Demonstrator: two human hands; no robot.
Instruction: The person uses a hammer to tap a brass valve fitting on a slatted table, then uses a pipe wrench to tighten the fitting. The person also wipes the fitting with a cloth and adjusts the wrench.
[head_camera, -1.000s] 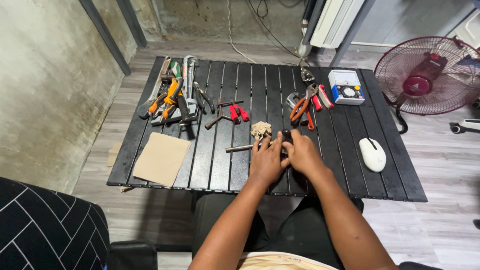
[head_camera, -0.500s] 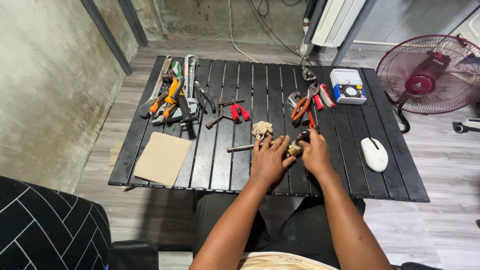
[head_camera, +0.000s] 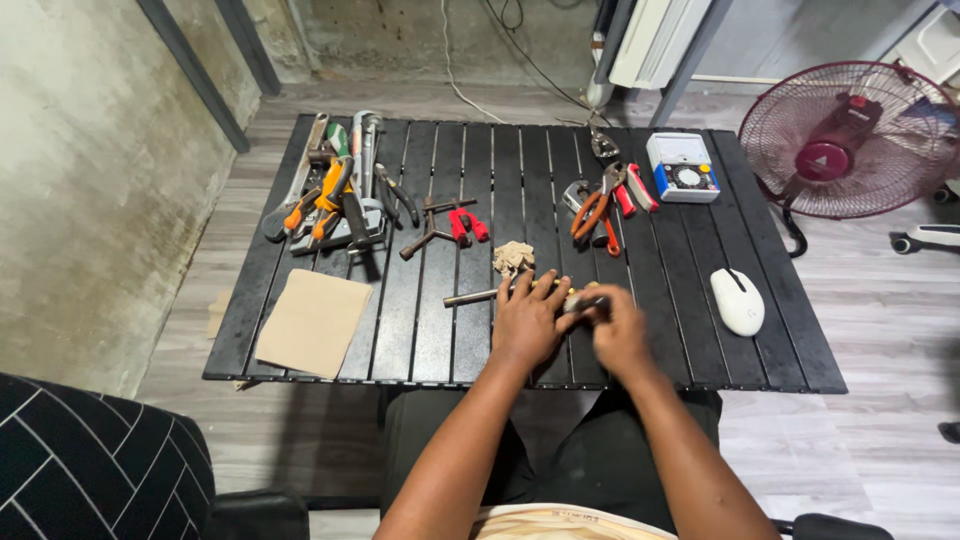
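Note:
My left hand (head_camera: 530, 322) lies fingers-spread near the front of the black slatted table (head_camera: 300, 360), pressing down on a thin metal rod (head_camera: 470, 296) whose left end sticks out from under it. Just to its right, my right hand (head_camera: 618, 338) is blurred with motion and closed on a small dark tool (head_camera: 586, 303) whose tip meets the piece under my left fingers. A small pale wooden lump (head_camera: 513, 257) sits just behind my left hand.
Wrenches and orange-handled pliers (head_camera: 330, 200) lie at back left, red-handled pliers (head_camera: 465, 222) mid-table, orange and red pliers (head_camera: 600, 205) right of centre. Also present: a white-and-blue meter (head_camera: 682, 167), a white mouse (head_camera: 737, 301), a tan sheet (head_camera: 315, 322), a red fan (head_camera: 850, 140), and a black chair (head_camera: 90, 460).
My right hand slid right from beside the left hand, then pulled back toward me with the small tool. My left hand stayed on the rod.

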